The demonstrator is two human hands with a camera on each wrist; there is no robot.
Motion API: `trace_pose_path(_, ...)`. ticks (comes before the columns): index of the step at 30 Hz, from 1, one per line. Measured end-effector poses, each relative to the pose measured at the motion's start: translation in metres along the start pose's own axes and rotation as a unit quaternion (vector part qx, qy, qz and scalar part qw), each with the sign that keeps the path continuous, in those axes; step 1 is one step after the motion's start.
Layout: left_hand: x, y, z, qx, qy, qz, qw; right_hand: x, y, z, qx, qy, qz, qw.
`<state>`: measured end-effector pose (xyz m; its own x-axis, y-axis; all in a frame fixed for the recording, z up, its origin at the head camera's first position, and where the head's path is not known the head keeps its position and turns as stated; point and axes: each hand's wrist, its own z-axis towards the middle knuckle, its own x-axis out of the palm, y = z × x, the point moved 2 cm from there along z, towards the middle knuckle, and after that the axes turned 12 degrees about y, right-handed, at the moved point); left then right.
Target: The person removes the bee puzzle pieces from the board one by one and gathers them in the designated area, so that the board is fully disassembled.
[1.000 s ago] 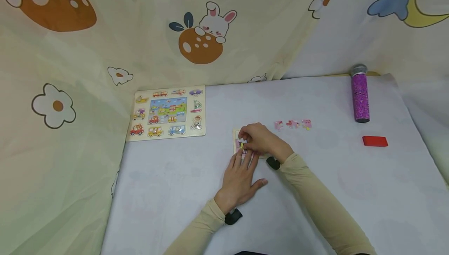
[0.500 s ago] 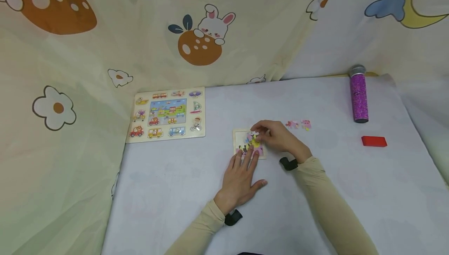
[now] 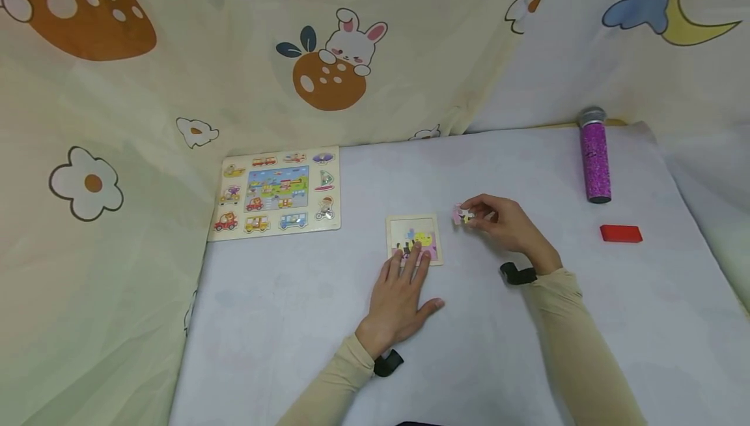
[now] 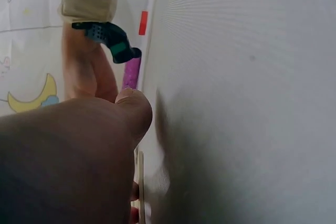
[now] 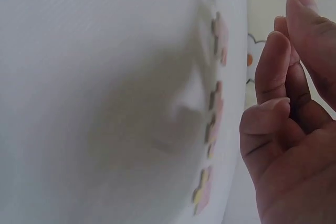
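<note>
The puzzle tray (image 3: 405, 225) is positioned flat on the table (image 3: 293, 322), in front of the left hand (image 3: 395, 302). Its lower part is fitted with coloured pieces (image 3: 424, 241); above them, pale backing is exposed. The tray's lower edge is touched by the left hand's fingertips. The left grip is spread, with the fingers straight, and nothing is pinched by it.

A puzzle piece (image 3: 466, 215) is pinched between the thumb and fingers of the right hand (image 3: 506, 225), to the right of the tray and apart from it. The right grip is pressed together on this piece. Three pink loose pieces (image 5: 216, 114) are laid in a row on the table near the right hand, as shown in the right wrist view.

A vehicle puzzle board (image 3: 274, 225) is placed at the far left of the table. A purple cylinder with a grey head (image 3: 596, 159) and a red block (image 3: 621, 234) are located at the right.
</note>
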<state>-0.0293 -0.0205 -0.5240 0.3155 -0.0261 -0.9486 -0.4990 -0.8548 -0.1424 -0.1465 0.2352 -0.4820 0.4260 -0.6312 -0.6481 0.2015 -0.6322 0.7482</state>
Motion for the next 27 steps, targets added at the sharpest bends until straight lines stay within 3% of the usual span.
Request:
trace_pose_path(10, 0.0, 0.002, 0.001, -0.006, 0.005, -0.009, 0.9999, 0.004, -0.018, -0.01, 0.021, 0.005, -0.015, 0.9997)
trace_pose_path(20, -0.006, 0.004, 0.0, -0.018, 0.015, -0.05, 0.9985, 0.008, -0.02, -0.009, 0.02, 0.012, -0.023, 0.9994)
trace_pose_path(27, -0.006, 0.005, 0.0, -0.011, -0.004, -0.047, 0.9988, 0.008, -0.02, -0.008, 0.027, 0.011, -0.032, 0.9991)
